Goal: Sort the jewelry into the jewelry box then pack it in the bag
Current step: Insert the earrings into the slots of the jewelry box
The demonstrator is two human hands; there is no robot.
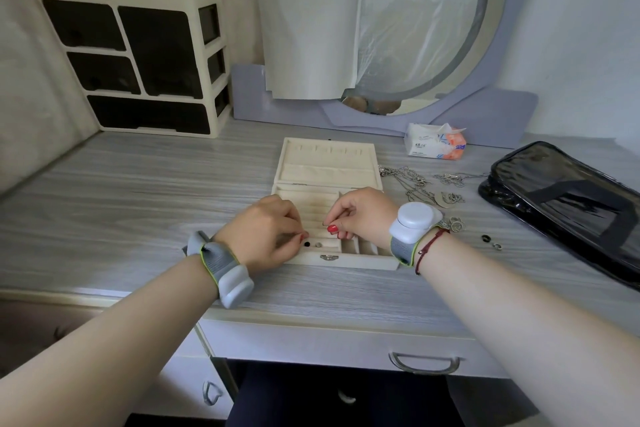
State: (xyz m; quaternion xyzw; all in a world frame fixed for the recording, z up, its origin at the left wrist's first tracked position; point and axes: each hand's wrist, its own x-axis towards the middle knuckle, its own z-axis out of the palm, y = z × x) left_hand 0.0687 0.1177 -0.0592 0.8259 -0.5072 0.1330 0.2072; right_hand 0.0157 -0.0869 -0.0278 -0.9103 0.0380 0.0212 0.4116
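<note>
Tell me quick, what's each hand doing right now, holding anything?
Left hand: fingers curled over the jewelry box; any held item cannot be told.
Right hand: thumb and forefinger pinched together; contents too small to tell.

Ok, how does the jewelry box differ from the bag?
The jewelry box is cream and open, lid laid back; the bag is black, glossy and flat. The jewelry box sits mid-desk under the left hand and right hand; the bag lies far right, untouched. The jewelry box holds a black piece and a silver piece; the bag's contents cannot be told. Both rest on the desk.
</note>
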